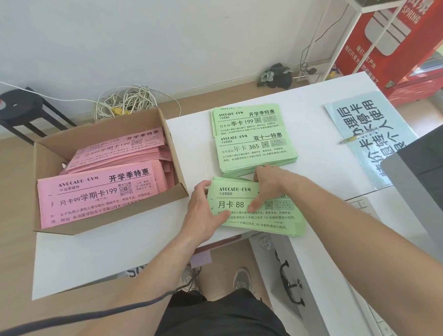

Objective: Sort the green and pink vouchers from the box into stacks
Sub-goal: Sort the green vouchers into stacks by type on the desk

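Bright, even daylight with soft shadows; focus sharp at centre; wide-angle bending (strongest at edges); slight overexposure on the white table [319,101].

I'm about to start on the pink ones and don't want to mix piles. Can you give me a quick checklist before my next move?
1. Near green stack squared up: not ok, lower sheets stick out at the bottom edge.
2. Left hand and right hand free: not ok, both rest on that stack.
3. Far green stacks free of pink: ok.
4. Pink vouchers all in the box: ok, none on the table.
5. Green hidden under the pink: cannot tell.
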`<state>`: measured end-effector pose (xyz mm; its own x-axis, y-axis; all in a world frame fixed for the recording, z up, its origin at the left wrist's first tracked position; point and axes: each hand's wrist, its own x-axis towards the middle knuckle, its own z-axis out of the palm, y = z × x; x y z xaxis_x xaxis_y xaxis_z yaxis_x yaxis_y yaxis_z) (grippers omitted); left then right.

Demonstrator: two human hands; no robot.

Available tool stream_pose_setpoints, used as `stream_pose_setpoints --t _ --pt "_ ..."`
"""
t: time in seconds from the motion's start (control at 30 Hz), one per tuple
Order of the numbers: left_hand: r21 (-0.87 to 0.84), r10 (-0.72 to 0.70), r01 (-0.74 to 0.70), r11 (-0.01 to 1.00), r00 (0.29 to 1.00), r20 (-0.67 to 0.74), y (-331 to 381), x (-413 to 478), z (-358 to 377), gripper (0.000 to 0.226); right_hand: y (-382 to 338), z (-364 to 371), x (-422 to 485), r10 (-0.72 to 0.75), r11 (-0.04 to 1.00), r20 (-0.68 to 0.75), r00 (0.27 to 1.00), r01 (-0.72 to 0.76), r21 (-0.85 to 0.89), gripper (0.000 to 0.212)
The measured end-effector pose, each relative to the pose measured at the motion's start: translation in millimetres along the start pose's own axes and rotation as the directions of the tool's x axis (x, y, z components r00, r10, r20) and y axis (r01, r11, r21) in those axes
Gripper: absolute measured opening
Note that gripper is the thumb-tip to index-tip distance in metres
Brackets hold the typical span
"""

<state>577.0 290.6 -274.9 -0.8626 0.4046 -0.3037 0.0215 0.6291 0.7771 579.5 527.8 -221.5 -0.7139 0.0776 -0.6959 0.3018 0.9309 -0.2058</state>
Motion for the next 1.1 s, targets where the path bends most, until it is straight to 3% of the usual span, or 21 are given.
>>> stream_pose_setpoints --t 0.13,0.4,0.63,0.8,0.97,1.1 --pt "-0.006 0.013 -0.013 1.0 1.0 0.01 0.1 -0.6 -0.3 0.082 0.0 1.4 -0.5 0.028 0.999 0.022 0.999 -0.028 0.023 0.102" --pt "-0.029 0.039 -0.038 0.999 0.999 0.028 1.0 -3.7 -2.5 0.081 -2.8 -0.5 -1.6 0.005 0.998 0.097 0.995 -0.011 0.058 0.075" --pt "-0.125 -0.064 0.073 0.99 0.995 0.076 7.5 -5.2 -6.8 0.104 -11.3 0.7 -23.6 -0.023 1.0 -0.01 1.0 0.023 -0.006 0.078" --pt "-0.186 -0.076 0.123 0.975 0.967 0.244 13.1 -1.2 -19.6 0.123 -18.9 14.0 -50.8 -0.053 0.991 -0.175 0.983 0.031 -0.128 0.083" --pt "-0.314 -0.049 0.153 0.937 0.948 0.316 9.8 -2.2 -33.8 0.109 -22.6 30.4 -64.8 -0.121 0.969 -0.315 0.941 0.044 -0.241 0.081" --pt "-0.315 0.012 0.035 0.948 0.989 0.146 14.4 -1.5 -31.5 0.073 -22.9 22.3 -64.8 -0.207 0.931 -0.434 0.877 0.039 -0.364 0.076"
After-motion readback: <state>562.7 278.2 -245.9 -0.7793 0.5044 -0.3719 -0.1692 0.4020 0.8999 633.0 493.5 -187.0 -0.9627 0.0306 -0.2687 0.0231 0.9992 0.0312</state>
